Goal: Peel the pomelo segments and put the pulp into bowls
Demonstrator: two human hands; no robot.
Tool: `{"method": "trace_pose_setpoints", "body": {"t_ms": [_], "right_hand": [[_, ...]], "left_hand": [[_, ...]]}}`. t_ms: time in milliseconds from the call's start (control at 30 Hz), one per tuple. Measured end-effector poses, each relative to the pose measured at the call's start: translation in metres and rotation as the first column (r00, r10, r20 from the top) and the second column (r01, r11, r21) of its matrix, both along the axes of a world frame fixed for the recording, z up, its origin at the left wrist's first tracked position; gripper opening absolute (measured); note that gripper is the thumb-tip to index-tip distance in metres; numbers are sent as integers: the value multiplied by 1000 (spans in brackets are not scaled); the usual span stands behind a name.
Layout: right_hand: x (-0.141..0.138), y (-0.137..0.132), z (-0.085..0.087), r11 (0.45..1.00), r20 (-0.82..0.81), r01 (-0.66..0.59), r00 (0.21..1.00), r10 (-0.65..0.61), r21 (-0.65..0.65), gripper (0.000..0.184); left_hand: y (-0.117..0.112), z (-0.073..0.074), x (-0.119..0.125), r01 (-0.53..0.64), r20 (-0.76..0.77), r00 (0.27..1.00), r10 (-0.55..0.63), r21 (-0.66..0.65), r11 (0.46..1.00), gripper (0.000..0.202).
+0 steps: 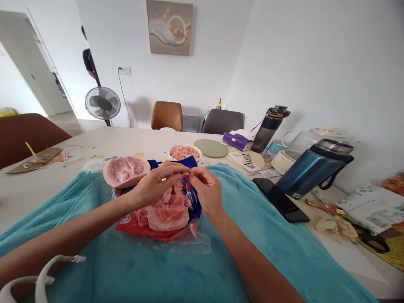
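Note:
My left hand (159,183) and my right hand (206,191) meet at the fingertips above a plastic bag. Both are closed in a pinch on a small bit of pink pomelo flesh, mostly covered by the fingers. Beneath them, torn pink pomelo membranes and peel (168,214) lie heaped on the red and blue plastic bag (139,227). A hollow pomelo rind (126,170) rests to the left, its pale inside facing up. Just beyond my hands stands a white bowl (185,160) filled with loose pink pulp.
A teal blanket (132,273) covers the near side. On the right are a phone (280,200), a blue thermos (312,170), a dark bottle (268,130), a glass kettle (325,136) and scissors (374,242). A green placemat (210,148) lies beyond. A fan (102,103) stands far left.

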State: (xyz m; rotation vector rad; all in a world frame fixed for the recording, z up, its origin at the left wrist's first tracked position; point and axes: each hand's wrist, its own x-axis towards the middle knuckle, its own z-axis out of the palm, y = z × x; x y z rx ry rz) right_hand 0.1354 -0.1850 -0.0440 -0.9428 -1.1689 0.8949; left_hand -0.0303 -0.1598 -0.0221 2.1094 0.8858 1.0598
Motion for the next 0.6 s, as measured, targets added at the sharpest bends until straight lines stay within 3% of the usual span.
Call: {"method": "trace_pose_setpoints", "body": {"t_ms": [133,300,400,500,600], "right_hand": [[-3,-1,-4,1000,71,0,997,-1,27,7],[-8,-5,-4,1000,82,1,997,-2,14,6],[-9,-6,-2,1000,73,-18,997,17,14,6],[-8,-6,-1,994,-26,-88,996,87,-62,9],[-4,-6,2,971,-184,-184,971,155,-152,18]], "left_hand": [[-1,-1,-1,-14,82,996,35,-243,970,31],[-4,1,-4,48,118,993,-7,-349,936,31],[-6,0,-4,132,194,980,-48,-449,884,30],[-7,-2,-4,195,279,959,-49,-523,830,30],[-7,-3,-5,195,277,960,-51,-523,829,29]]}}
